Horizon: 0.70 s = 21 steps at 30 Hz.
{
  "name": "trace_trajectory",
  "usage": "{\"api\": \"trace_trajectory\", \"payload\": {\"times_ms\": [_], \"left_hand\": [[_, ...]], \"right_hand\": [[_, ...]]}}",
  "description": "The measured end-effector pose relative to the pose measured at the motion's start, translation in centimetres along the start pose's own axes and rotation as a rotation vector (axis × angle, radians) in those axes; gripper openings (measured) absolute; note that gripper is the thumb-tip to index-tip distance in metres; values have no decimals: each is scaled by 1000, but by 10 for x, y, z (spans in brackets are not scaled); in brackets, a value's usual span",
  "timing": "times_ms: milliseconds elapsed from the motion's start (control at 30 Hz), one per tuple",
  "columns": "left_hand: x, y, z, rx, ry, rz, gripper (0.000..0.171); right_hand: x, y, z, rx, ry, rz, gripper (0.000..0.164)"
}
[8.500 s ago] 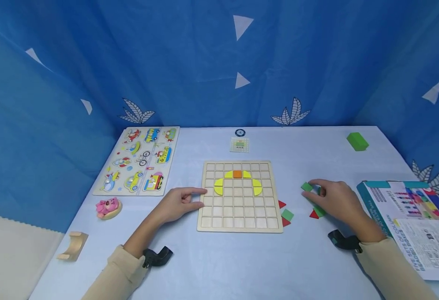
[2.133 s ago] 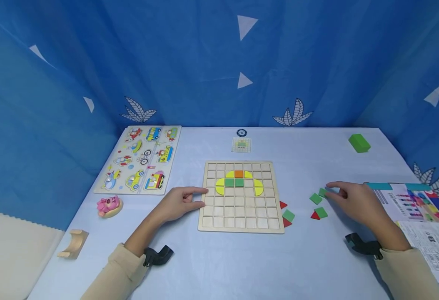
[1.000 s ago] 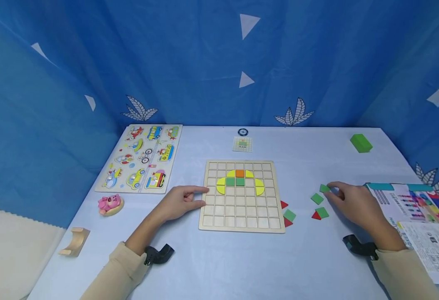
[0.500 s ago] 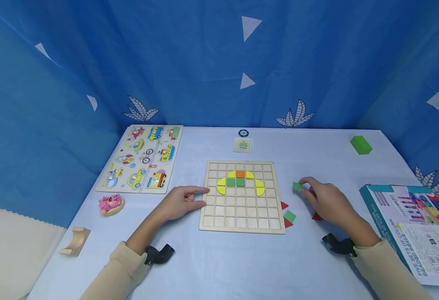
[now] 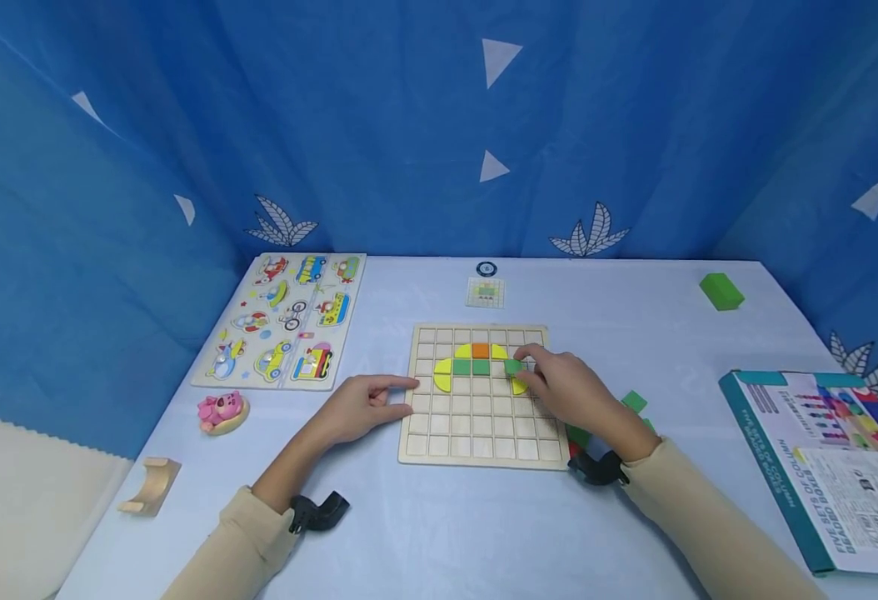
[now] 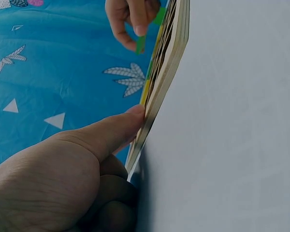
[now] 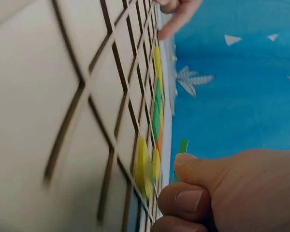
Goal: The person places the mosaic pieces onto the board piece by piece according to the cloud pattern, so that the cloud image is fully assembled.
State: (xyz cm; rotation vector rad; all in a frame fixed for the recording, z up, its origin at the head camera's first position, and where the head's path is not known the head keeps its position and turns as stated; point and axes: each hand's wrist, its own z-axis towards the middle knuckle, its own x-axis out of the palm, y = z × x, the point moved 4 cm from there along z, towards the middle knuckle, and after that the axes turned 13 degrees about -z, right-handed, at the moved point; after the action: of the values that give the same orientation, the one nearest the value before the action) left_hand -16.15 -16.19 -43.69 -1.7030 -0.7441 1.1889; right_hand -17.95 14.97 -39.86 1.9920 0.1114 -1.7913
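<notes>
My right hand (image 5: 570,396) pinches a green square tile (image 5: 512,367) between thumb and index finger, over the right part of the wooden grid board (image 5: 484,427). In the right wrist view the tile (image 7: 183,145) stands up past the thumb tip, close over the board. Fixed in the grid are yellow rounded pieces (image 5: 442,382), an orange square (image 5: 480,351) and two green squares (image 5: 471,367) side by side. My left hand (image 5: 356,408) touches the board's left edge with extended thumb and index finger, its other fingers curled. Part of the right-hand yellow piece is hidden behind my right fingers.
Loose green squares (image 5: 634,402) and a red piece (image 5: 575,448) lie right of the board, partly behind my right forearm. Beyond the board is a small pattern card (image 5: 486,292). A vehicle puzzle (image 5: 277,333) and pink toy (image 5: 223,412) stand left; a box (image 5: 836,475) right.
Two green squares have joined the grid since the oldest frame. My right hand has picked up another green square and carried it left over the board; my left hand stays put.
</notes>
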Motion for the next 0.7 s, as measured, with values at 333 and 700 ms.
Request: {"api": "trace_trajectory", "payload": {"times_ms": [333, 700], "left_hand": [[1, 0, 1, 6, 6, 3, 37], [-1, 2, 1, 12, 7, 0, 38]], "right_hand": [[13, 13, 11, 35, -39, -40, 33], [18, 12, 14, 75, -82, -2, 30]]}}
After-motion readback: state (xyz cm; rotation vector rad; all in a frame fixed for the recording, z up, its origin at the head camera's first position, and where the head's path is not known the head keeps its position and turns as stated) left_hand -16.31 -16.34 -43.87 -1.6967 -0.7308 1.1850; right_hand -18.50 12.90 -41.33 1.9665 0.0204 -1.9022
